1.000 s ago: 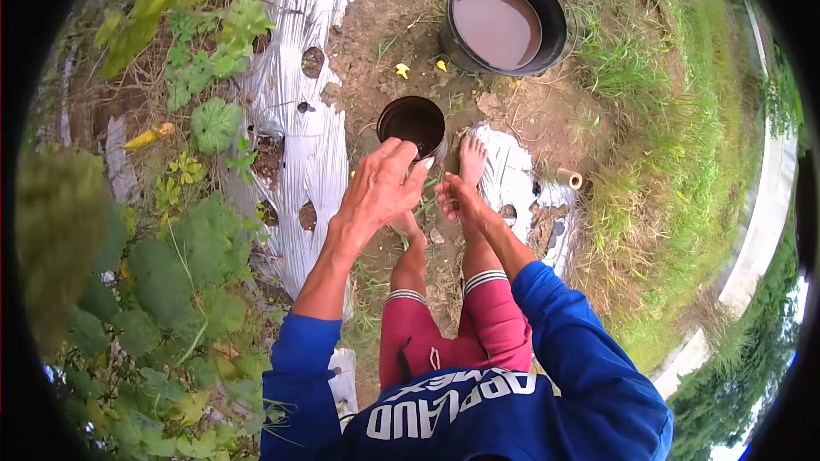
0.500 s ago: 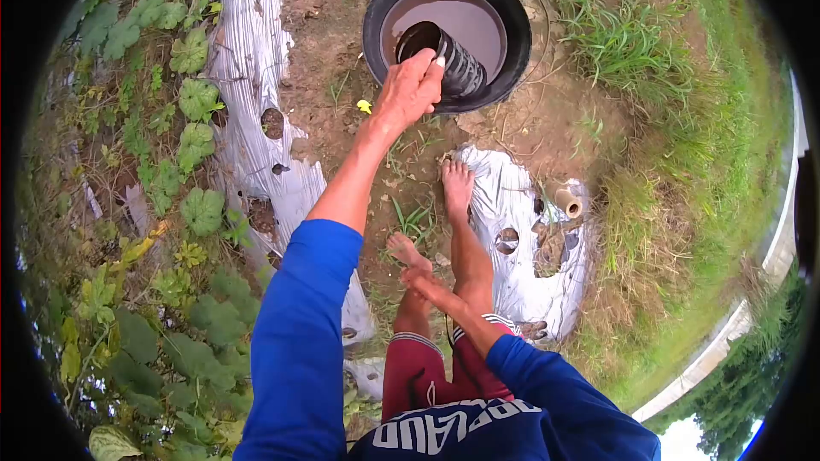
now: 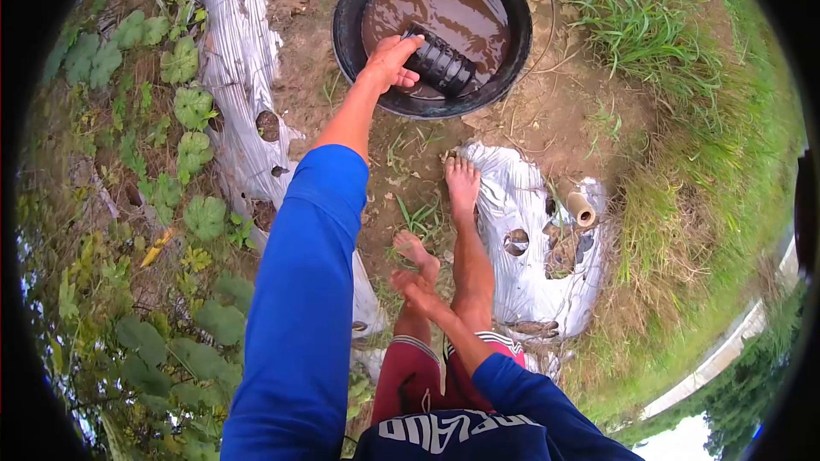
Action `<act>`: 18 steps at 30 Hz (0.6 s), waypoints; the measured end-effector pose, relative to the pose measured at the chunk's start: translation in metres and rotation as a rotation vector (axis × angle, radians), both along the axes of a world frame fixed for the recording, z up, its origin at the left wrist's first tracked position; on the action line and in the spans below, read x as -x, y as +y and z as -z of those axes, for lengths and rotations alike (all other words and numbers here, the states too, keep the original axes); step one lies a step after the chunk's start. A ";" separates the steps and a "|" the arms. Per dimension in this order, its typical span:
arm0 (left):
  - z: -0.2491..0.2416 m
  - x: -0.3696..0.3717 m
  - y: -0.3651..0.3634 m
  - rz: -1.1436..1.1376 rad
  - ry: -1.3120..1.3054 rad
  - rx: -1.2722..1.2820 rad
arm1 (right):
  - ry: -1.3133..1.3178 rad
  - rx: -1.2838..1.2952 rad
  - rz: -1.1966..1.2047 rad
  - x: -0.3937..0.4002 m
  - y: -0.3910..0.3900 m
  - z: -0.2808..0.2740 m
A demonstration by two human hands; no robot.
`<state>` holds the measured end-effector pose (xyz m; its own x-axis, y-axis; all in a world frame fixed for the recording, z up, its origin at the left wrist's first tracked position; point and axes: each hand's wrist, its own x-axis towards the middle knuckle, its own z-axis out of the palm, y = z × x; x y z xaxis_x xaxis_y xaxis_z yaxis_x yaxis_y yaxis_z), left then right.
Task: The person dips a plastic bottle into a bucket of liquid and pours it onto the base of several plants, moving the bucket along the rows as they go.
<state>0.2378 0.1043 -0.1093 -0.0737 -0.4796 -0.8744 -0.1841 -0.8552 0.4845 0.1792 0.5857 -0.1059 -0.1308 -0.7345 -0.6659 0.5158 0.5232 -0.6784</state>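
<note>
My left hand (image 3: pixel 395 61) grips the rim end of a black ribbed plastic container (image 3: pixel 442 64). The container lies slanted in the brown muddy water (image 3: pixel 457 8) of a wide black bucket (image 3: pixel 347 26). Its mouth is turned away from view, and ripples cover the water. Bent over my leg near the knee, my right hand (image 3: pixel 413 287) rests with its fingers stretched out and holds nothing visible.
White plastic mulch sheets (image 3: pixel 243 77) with round holes lie on the soil. A short tan tube (image 3: pixel 581 210) sits on the right sheet (image 3: pixel 512 196). Leafy vines (image 3: pixel 195 149) spread at left; grass (image 3: pixel 649 34) grows at right. My bare feet (image 3: pixel 462 183) stand below the bucket.
The container has tipped over in my left hand, its open mouth no longer showing. The water has gone from smooth to rippled. My right hand stays near my knee.
</note>
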 end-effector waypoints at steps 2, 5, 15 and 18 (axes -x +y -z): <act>0.001 -0.001 0.001 -0.059 0.060 -0.023 | -0.071 -0.086 -0.092 0.006 -0.013 -0.015; 0.009 -0.006 0.006 -0.124 0.121 -0.006 | -0.260 -0.293 -0.379 0.027 -0.038 -0.051; 0.017 -0.001 0.006 0.008 -0.158 0.087 | -0.315 -0.595 -0.785 0.044 -0.073 -0.078; 0.009 0.002 0.007 0.177 -0.288 0.154 | -0.324 -0.580 -0.773 0.044 -0.062 -0.066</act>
<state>0.2354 0.1112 -0.1186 0.0712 -0.6093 -0.7897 -0.4707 -0.7186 0.5120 0.1352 0.5241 -0.0398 0.4924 -0.0943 -0.8653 0.0114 0.9947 -0.1019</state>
